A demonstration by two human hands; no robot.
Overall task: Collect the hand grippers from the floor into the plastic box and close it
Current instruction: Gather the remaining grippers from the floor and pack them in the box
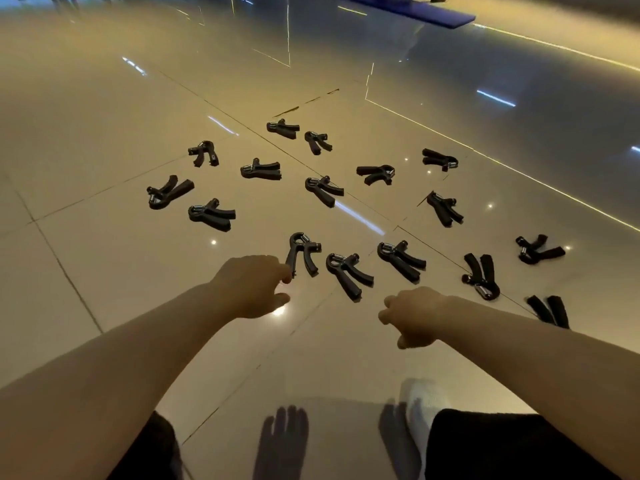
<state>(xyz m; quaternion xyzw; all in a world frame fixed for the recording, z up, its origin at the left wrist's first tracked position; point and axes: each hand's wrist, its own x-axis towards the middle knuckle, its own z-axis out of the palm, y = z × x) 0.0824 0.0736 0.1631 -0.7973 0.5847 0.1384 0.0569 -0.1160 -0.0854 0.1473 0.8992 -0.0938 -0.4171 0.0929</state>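
Several black hand grippers lie scattered on the glossy tiled floor (pixel 104 254). My left hand (pixel 251 287) reaches out low, and its fingertips touch the handle end of the nearest hand gripper (pixel 302 252). A second hand gripper (pixel 348 273) lies just right of it. My right hand (pixel 414 315) hovers over the floor with its fingers loosely curled and holds nothing. Another hand gripper (pixel 401 259) lies just beyond that hand. No plastic box is in view.
More hand grippers lie further out, for example at the left (pixel 169 192) and the far right (pixel 538 249). One (pixel 549 310) sits partly behind my right forearm. A blue mat (pixel 433 13) lies at the back. My white sock (pixel 424 407) shows below.
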